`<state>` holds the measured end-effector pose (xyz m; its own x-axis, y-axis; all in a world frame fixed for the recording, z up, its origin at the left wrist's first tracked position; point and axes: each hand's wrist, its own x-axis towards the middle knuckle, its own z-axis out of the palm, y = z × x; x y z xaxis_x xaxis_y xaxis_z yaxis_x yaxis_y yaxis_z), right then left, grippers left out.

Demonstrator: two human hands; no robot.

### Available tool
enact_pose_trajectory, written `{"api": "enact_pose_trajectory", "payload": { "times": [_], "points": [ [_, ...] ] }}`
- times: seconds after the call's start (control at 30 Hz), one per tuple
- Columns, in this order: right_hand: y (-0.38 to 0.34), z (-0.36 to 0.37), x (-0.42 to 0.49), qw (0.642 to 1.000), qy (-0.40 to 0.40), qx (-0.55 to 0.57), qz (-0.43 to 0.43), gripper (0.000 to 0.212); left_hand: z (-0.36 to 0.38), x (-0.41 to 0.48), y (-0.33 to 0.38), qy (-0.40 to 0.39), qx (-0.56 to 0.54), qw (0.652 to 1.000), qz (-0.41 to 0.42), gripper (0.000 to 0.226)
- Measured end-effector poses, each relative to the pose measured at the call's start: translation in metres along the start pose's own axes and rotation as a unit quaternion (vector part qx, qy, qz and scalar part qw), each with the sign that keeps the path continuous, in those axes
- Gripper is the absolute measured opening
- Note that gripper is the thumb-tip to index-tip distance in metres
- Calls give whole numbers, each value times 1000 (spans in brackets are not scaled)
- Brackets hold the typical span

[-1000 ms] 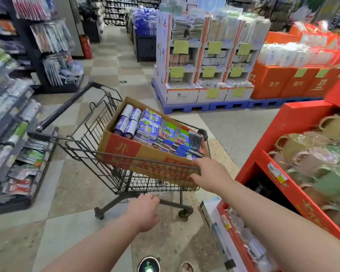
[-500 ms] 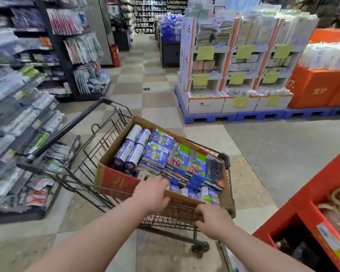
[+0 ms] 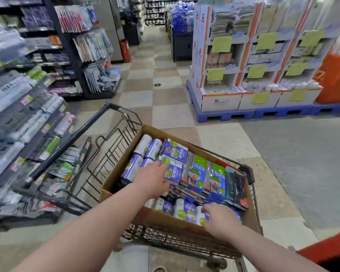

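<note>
checkered tile floor (image 3: pixel 165 116), cardboard box (image 3: pixel 120 163) in wire cart (image 3: pixel 110 154), left hand (image 3: pixel 152 178) flat on purple packs (image 3: pixel 175 152), right hand (image 3: pixel 221 219) at box's near edge, grip unclear

Both arms were extended forward and downward, bare along their visible length. The left forearm (image 3: pixel 98 216) ran diagonally up and to the right, ending in the left hand (image 3: pixel 152 179), which was palm down with its fingers nearly straight and pointing forward. The right forearm (image 3: pixel 263 248) ran up and to the left. The right hand (image 3: pixel 221 218) lay palm down, nearer the body, with its fingers slightly bent and pointing left. The hands were apart.
</note>
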<state>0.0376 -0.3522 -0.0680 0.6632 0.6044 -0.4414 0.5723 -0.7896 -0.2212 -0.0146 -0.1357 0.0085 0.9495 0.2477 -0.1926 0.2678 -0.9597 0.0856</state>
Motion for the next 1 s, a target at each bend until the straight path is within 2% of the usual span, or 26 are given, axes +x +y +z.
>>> {"api": "enact_pose_trajectory", "payload": {
  "times": [0.3, 0.63, 0.9, 1.0],
  "points": [
    [-42, -14, 86, 998, -33, 33, 34, 43, 37, 48, -76, -101, -19, 995, -7, 49],
    [-15, 63, 134, 970, -137, 110, 168, 39, 108, 81, -50, -235, -21, 964, 121, 40],
    [2, 105, 161, 938, -184, 197, 216, 71, 158, 111, -27, -383, -56, 918, 85, 48],
    [-4, 117, 169, 928, -202, 223, 218, 60, 170, 120, -17, -397, -104, 911, 49, 46]
  ]
}}
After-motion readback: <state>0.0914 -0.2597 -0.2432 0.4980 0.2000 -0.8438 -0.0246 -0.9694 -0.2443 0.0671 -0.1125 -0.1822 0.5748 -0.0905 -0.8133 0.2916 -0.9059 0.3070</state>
